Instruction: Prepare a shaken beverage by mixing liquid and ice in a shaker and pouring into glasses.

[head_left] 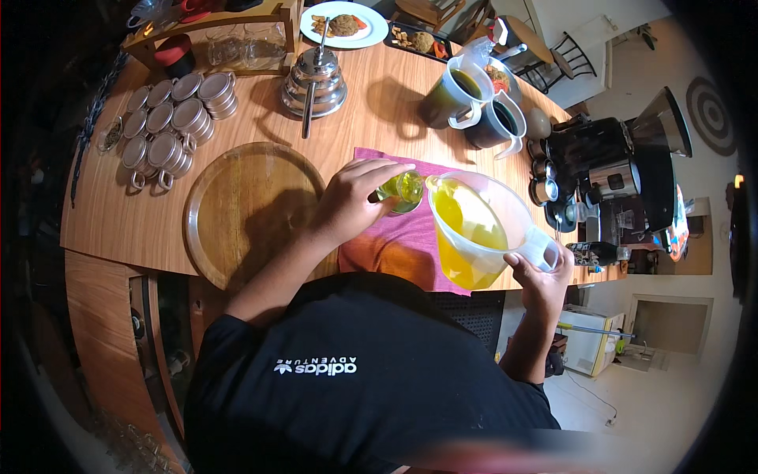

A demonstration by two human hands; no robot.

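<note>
My left hand (359, 197) is closed around a small clear glass (408, 188) that has yellow-green liquid in it. With my right hand (543, 276) I grip the handle of a translucent plastic measuring jug (478, 229). The jug is tilted, its spout right at the glass's rim, and plenty of yellow liquid lies inside. Whether liquid is running from the spout cannot be made out. Beneath both lies a pink-purple cloth (391, 245) on the wooden table.
A round wooden tray (207, 217) lies left of the cloth, stacked cups (162, 118) beyond it. Further back stand a steel gooseneck kettle (314, 87), plated food (371, 35) and two jugs of dark liquid (454, 95) (496, 125). A black coffee grinder (616, 170) is at the right.
</note>
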